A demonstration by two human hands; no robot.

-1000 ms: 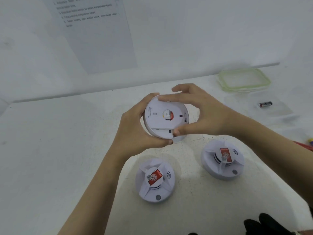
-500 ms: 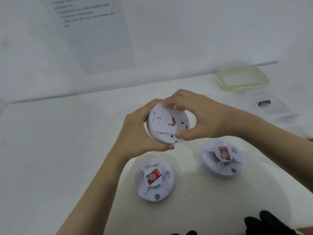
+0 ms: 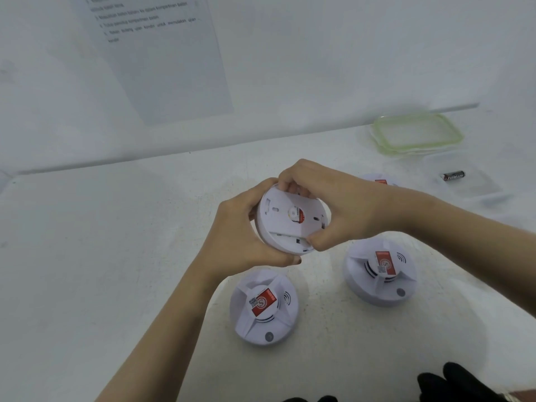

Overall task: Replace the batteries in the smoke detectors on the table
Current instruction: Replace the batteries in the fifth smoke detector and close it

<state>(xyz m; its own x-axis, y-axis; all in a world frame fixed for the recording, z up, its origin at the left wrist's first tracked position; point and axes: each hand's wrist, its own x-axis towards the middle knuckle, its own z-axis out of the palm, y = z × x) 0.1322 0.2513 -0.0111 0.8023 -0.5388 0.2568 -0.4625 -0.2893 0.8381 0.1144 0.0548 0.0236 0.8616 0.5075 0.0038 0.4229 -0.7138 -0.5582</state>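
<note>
A round white smoke detector (image 3: 285,224) is held above the table with its flat back facing me. My left hand (image 3: 240,230) grips its left rim from behind. My right hand (image 3: 342,207) holds it from the right, fingertips curled over the top edge and thumb pressing near the open slot at its lower edge. Two more white detectors lie face up on the table: one (image 3: 264,307) below the hands, one (image 3: 380,271) to the right. A further detector (image 3: 380,179) peeks out behind my right forearm. A single battery (image 3: 453,175) lies at the far right.
A green-rimmed clear container lid (image 3: 417,133) rests at the back right, with a clear container (image 3: 478,187) around the battery. A printed sheet (image 3: 162,53) hangs on the wall. Something black (image 3: 458,382) shows at the bottom edge. The white table (image 3: 87,256) spreads to the left.
The held detector dropped slightly and turned a little. My right hand's fingers curled tighter over its top edge, and the thumb moved to the lower right rim.
</note>
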